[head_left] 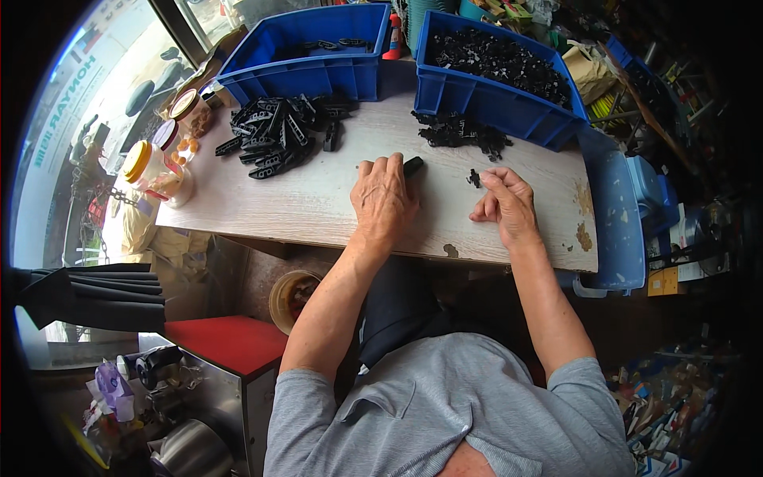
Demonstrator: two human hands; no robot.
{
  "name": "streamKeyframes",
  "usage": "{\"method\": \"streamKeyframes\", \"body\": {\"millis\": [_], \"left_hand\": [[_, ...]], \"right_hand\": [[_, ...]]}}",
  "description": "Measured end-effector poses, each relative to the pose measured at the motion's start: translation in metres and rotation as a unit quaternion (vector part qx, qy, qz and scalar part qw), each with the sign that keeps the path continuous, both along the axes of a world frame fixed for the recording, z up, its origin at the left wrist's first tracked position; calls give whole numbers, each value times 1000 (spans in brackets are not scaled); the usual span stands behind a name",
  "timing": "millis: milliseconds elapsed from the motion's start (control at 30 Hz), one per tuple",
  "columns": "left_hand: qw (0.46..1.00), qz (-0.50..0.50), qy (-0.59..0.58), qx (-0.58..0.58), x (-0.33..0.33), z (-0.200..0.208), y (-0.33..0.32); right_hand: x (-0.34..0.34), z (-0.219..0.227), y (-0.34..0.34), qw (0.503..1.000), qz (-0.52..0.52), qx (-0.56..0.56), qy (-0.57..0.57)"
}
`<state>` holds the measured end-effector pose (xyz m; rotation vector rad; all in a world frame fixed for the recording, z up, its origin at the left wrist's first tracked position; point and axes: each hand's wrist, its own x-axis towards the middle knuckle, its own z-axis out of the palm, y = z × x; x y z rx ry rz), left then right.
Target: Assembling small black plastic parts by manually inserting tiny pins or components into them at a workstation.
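Note:
My left hand (381, 195) rests over the middle of the wooden table (334, 215), its fingers closed on a black plastic housing (412, 166) whose end sticks out past the fingertips. To its right, my right hand (509, 204) pinches a small black clip-like part (474, 179) between thumb and finger, just above the tabletop. A heap of long black plastic housings (274, 135) with slots lies at the far left of the table. At the far right, a loose pile of small black plastic parts (463, 137) spreads in front of a bin.
Two blue bins stand at the back: the left bin (306, 78) holds a few black housings, the right bin (493, 91) many small black parts. Lidded jars (163, 171) line the left edge. A blue plastic tub (616, 215) adjoins the right edge; a bucket (292, 298) sits below.

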<state>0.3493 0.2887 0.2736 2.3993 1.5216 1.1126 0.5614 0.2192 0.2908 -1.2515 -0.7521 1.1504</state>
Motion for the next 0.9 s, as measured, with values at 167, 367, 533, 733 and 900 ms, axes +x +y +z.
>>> {"method": "streamKeyframes", "body": {"millis": [167,367,533,733,900], "left_hand": [[997,31,-38,60,-2,-4,-3],[880,-115,-413,-206,20,-2,-32],[702,-204,-580,-359,39,0,-45],[706,-222,-560,-372,49,-9,-37],[714,-222,-541,-386,49,-12,-31]], "right_hand": [[-8,3,-4,1000,6,13,18],[-18,8,-5,994,26,46,91],[-18,0,-1,992,38,75,96],[-15,-8,3,994,55,71,68],[-13,-13,9,994,67,69,49]]}}
